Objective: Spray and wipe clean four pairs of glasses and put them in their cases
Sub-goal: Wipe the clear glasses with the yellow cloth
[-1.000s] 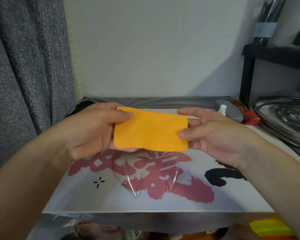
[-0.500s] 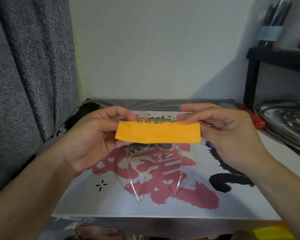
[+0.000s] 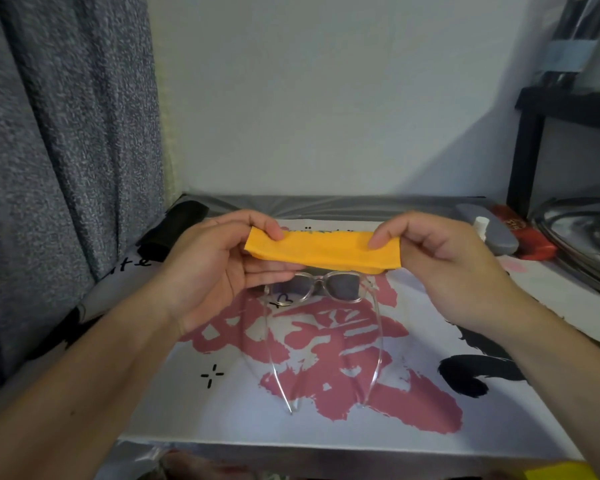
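Note:
An orange wiping cloth (image 3: 321,251), folded into a narrow strip, is stretched between both hands above the table. My left hand (image 3: 219,268) pinches its left end and my right hand (image 3: 440,261) pinches its right end. Just below the cloth, a pair of clear-framed glasses (image 3: 326,289) with dark lenses stands on the white printed mat (image 3: 243,410), its temples unfolded and pointing toward me. A grey glasses case (image 3: 492,230) with a small white spray bottle (image 3: 480,224) in front of it lies at the back right. A black case (image 3: 174,230) lies at the back left.
A grey curtain (image 3: 66,150) hangs along the left side. At the back right sit a red case (image 3: 527,237), a metal lid (image 3: 582,240) and a black shelf frame (image 3: 530,140). A white wall closes the back. The mat's front edge is close to me.
The cloth went from a flat open sheet to a folded narrow strip. Both hands rose slightly, uncovering the front of the glasses.

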